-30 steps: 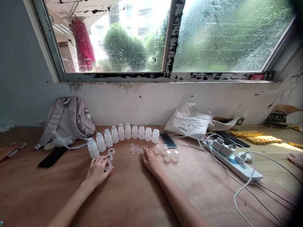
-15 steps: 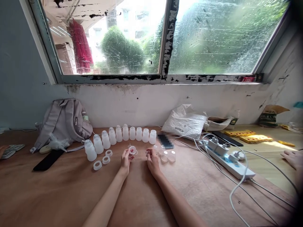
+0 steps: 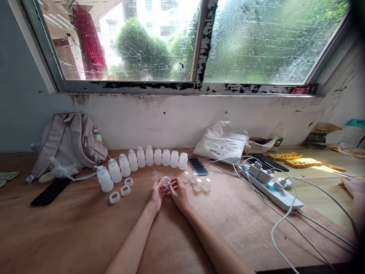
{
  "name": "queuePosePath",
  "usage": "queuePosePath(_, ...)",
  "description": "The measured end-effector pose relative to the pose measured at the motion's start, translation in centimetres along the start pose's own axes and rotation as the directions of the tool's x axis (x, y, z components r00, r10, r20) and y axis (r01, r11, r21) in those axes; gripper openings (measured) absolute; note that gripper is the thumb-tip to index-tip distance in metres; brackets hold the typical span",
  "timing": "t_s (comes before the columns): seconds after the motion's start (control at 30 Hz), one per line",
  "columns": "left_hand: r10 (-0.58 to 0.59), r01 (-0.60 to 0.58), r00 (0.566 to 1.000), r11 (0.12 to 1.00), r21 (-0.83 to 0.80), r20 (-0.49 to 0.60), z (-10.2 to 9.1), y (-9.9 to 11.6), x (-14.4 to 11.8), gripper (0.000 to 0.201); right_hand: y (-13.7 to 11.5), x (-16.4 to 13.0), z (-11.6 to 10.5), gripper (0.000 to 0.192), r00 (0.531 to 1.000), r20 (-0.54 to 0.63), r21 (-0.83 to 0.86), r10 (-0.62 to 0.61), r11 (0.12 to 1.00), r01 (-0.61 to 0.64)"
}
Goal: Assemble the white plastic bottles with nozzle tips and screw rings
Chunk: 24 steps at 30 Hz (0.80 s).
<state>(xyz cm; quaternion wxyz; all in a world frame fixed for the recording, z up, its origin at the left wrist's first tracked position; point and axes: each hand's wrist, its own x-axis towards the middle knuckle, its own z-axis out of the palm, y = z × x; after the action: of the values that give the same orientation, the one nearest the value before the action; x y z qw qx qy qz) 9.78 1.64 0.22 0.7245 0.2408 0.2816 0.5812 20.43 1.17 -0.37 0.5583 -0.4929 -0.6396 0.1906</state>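
Observation:
My left hand [image 3: 157, 195] is closed on a translucent bottle collar ring [image 3: 165, 181], holding it above the table. The fingers of my right hand [image 3: 179, 193] pinch at the ring's right side; any small part between them is too hidden to make out. Just behind my left hand lie small clear silicone nipples [image 3: 154, 176]. Several frosted baby bottles [image 3: 124, 166] stand in a curved row; those on the left have tops on, while those on the right [image 3: 174, 160] look shorter and lack them. More collar rings [image 3: 114, 197] rest left of my hands, and clear round caps [image 3: 205, 185] lie to the right.
A grey backpack [image 3: 71, 140] and a black phone-like slab [image 3: 50, 192] are at left. Behind the caps are a pixelated dark object [image 3: 199, 166] and a silver bag [image 3: 221, 142]. A power strip [image 3: 273, 192] with looping white cables is at right. Another person's hand [image 3: 350, 186] shows at far right.
My hands have come together, the right moving left to the ring held in the left. The view has shifted slightly, and small clear nipples now show behind my left hand.

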Motion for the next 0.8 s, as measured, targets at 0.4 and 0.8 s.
queuePosePath(0.4, 0.111, -0.139, 0.989, 0.931, 0.339, 0.100, 0.6, -0.4, -0.9, 0.027, -0.4, 0.3, -0.6, 0.010, 0.991, 0.030, 0.009, 0.132, 0.991, -0.132)
queuePosePath(0.8, 0.329, -0.356, 0.925, 0.578, 0.734, 0.190, 0.4, 0.1, -1.5, 0.016, 0.2, 0.4, -0.2, 0.013, 0.983, -0.005, -0.040, 0.181, 0.983, -0.181)
